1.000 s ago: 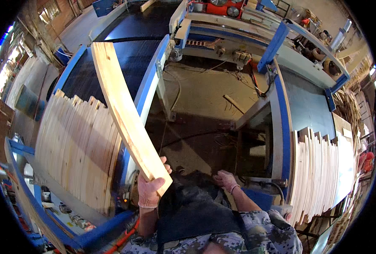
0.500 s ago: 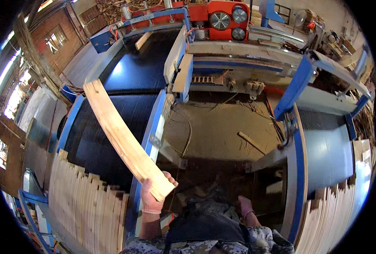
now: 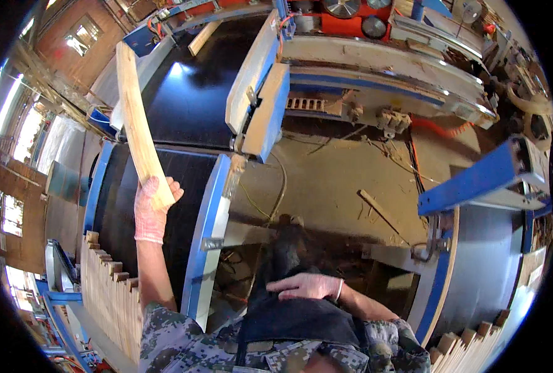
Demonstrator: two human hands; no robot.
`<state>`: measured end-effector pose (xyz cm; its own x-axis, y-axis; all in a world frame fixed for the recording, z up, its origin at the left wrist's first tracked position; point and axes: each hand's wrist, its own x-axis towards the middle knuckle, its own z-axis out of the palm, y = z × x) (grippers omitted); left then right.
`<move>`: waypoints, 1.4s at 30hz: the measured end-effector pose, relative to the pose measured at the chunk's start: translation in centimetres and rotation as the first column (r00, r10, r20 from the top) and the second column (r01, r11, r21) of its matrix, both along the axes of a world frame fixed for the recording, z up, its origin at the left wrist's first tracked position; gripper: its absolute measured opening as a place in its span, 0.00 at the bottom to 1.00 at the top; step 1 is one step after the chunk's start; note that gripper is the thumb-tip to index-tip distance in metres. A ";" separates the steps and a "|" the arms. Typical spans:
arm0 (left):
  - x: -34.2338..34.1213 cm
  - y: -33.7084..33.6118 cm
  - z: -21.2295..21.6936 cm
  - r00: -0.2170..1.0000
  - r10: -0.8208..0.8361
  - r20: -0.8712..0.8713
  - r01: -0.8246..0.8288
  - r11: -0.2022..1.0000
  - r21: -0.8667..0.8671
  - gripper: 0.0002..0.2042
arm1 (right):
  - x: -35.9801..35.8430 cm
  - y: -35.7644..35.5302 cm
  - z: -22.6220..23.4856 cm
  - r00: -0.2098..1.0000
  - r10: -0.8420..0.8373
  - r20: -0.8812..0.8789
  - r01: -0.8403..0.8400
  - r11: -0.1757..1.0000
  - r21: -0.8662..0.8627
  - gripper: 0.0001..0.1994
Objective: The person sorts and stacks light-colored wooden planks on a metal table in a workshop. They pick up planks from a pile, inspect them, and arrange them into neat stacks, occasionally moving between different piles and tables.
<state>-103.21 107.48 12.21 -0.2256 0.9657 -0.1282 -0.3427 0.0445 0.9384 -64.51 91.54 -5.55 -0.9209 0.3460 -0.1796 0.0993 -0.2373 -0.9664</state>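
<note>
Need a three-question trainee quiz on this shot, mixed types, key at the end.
1. Which hand grips the long, pale wooden board?

2. True or false: the pink-gloved right hand also grips that board.

3. Where does the thin, loose wooden stick lie?
A) On a flat black conveyor belt
B) On the dusty tan floor
C) On a blue metal beam

Key
1. The pink-gloved left hand, at the board's near end.
2. False: the right hand is away from the board, in front of the dark apron.
3. B
</note>
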 end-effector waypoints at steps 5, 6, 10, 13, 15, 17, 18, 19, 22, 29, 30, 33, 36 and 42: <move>-3.8 13.6 1.1 0.996 0.073 -0.056 -0.079 0.991 -0.110 0.26 | 0.4 7.7 0.0 0.996 -0.017 0.090 0.028 0.992 -0.120 0.29; -4.5 17.0 1.2 0.992 0.086 -0.090 -0.096 0.989 -0.112 0.26 | 0.6 9.5 -0.8 0.996 -0.044 0.077 0.047 0.998 -0.040 0.29; -8.7 31.3 0.6 0.954 0.129 -0.272 -0.169 0.978 -0.126 0.28 | 0.2 16.9 -1.2 0.987 -0.115 0.109 0.122 0.990 -0.066 0.33; -11.3 42.1 -0.4 0.897 0.096 -0.432 -0.182 0.970 -0.161 0.28 | -0.9 21.5 0.4 0.985 -0.094 0.143 0.115 0.982 -0.148 0.33; -12.4 48.2 0.9 0.812 0.054 -0.582 -0.199 0.962 -0.189 0.27 | -2.1 23.8 0.8 0.982 -0.070 0.173 0.096 0.984 -0.148 0.35; -13.4 53.4 0.9 0.705 0.007 -0.709 -0.221 0.953 -0.210 0.27 | -2.8 25.4 -0.3 0.979 -0.065 0.194 0.100 0.980 -0.173 0.35; -14.0 55.9 0.6 0.646 -0.019 -0.763 -0.233 0.947 -0.220 0.26 | -3.4 25.9 -0.5 0.977 -0.065 0.202 0.104 0.977 -0.188 0.35; -14.0 57.9 0.6 0.582 -0.044 -0.812 -0.241 0.944 -0.224 0.26 | -3.8 26.6 -0.8 0.980 -0.065 0.188 0.114 0.958 -0.263 0.36; -12.8 62.5 0.6 0.532 -0.065 -0.844 -0.228 0.949 -0.217 0.25 | -4.8 28.2 -1.6 0.980 -0.004 0.198 0.039 0.984 -0.176 0.37; -11.7 69.8 -0.8 0.269 -0.237 -0.933 -0.240 0.922 -0.304 0.33 | -4.1 28.9 -0.2 0.961 -0.102 0.257 0.171 0.950 -0.262 0.38; -12.0 70.2 -1.3 0.302 -0.227 -0.926 -0.248 0.919 -0.306 0.33 | -4.1 28.7 -0.4 0.961 -0.113 0.251 0.180 0.949 -0.261 0.38; -13.2 70.6 -2.0 0.293 -0.258 -0.921 -0.263 0.904 -0.337 0.32 | -3.9 29.1 0.6 0.954 -0.119 0.275 0.202 0.933 -0.296 0.37; -11.9 69.9 -2.1 0.318 -0.240 -0.917 -0.236 0.917 -0.321 0.31 | -3.7 29.5 1.2 0.960 -0.154 0.235 0.229 0.914 -0.335 0.37; -11.1 69.0 -2.1 0.305 -0.215 -0.928 -0.197 0.939 -0.283 0.26 | -3.6 29.7 0.7 0.972 -0.126 0.201 0.177 0.949 -0.261 0.36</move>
<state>-114.30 176.44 10.14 -0.3786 0.9207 -0.0951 0.7609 0.3680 0.5345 -68.11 121.21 -4.82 -0.8052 0.3926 -0.4445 0.2068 -0.5167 -0.8308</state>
